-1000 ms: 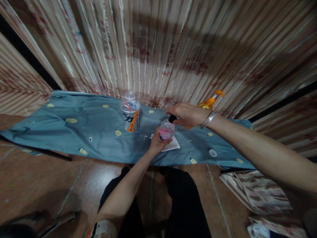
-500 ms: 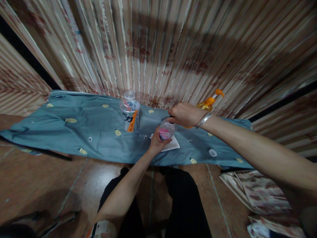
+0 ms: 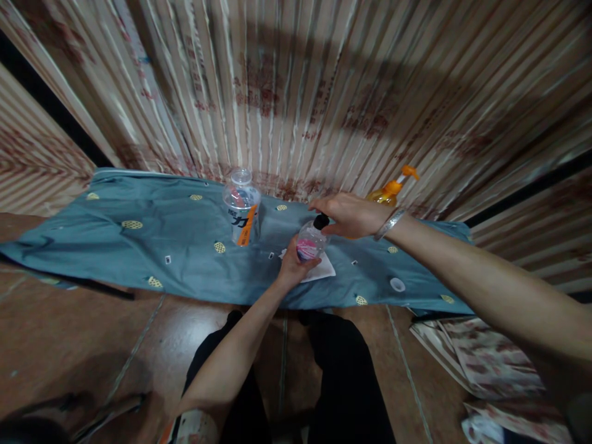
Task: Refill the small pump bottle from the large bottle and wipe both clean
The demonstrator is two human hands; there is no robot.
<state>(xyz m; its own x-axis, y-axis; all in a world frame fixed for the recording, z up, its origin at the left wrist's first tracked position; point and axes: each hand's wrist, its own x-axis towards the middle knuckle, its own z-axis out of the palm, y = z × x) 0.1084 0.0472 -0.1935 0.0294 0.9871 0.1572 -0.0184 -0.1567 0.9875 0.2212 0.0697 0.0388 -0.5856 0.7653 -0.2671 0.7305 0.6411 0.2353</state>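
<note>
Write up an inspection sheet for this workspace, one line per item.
Surface: blue patterned cloth spread over a low surface, floor tiles in front.
Job's things: small bottle with pink label upright on a white paper; black cap on top.
Clutter: large clear bottle with orange label; orange pump bottle behind the right wrist.
Grips: left hand around the small bottle's body; right hand on the cap.
Cables: nothing seen.
Surroundings: striped curtain behind; papers on the floor at right.
</note>
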